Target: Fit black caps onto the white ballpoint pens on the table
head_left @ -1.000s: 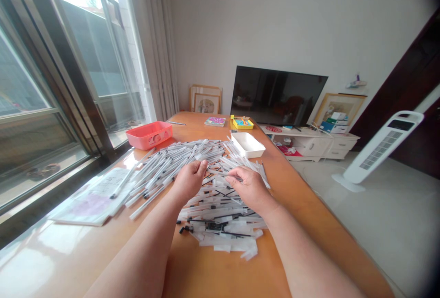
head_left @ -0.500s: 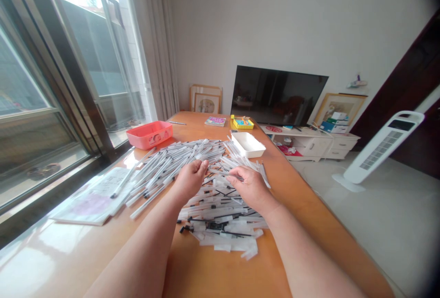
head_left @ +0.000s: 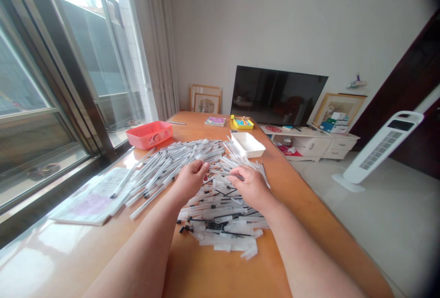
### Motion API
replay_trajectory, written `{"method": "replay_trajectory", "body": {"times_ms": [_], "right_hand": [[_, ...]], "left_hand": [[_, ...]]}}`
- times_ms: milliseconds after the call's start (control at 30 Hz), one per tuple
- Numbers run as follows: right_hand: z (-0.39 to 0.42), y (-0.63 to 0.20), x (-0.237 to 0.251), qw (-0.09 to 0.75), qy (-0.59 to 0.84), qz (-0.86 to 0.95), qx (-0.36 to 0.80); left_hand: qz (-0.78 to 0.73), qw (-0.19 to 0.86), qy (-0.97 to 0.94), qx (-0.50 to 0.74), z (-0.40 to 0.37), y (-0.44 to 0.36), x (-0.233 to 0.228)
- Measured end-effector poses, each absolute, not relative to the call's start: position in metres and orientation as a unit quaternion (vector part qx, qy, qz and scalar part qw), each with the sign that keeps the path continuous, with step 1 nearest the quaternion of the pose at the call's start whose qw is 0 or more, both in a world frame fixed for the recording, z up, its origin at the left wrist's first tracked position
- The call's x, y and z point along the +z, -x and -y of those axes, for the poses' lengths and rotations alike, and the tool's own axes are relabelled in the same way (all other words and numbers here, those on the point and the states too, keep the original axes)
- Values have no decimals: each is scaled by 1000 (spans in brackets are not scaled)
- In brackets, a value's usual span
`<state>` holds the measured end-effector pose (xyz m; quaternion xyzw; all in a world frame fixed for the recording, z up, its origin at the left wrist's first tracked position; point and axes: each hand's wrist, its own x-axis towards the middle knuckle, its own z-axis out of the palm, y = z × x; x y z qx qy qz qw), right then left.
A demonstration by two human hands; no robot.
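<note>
A big heap of white pens (head_left: 172, 160) and small clear packets with black refills (head_left: 220, 224) covers the middle of the wooden table (head_left: 220, 275). My left hand (head_left: 190, 179) and my right hand (head_left: 249, 185) hover side by side just above the heap, fingertips pinched toward each other. A thin pen part (head_left: 220, 173) spans between the two hands; both seem to pinch it, though the grip is small and hard to read.
A pink tray (head_left: 149, 134) stands at the back left, a white tray (head_left: 247, 144) at the back right. A paper sheet (head_left: 98, 195) lies at the left edge by the window. A yellow box (head_left: 242, 123) and a book (head_left: 215, 121) lie at the far end.
Almost nothing moved; my right hand's fingertips shifted slightly toward my left hand.
</note>
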<state>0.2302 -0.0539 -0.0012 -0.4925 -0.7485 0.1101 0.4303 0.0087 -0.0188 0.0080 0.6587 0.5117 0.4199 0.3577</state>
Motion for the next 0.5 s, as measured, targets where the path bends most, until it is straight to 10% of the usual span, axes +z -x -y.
{"method": "replay_trajectory", "body": {"times_ms": [500], "right_hand": [[52, -232, -2, 435, 515, 716, 182]], "left_hand": [[-441, 363, -722, 389, 22, -12, 11]]}}
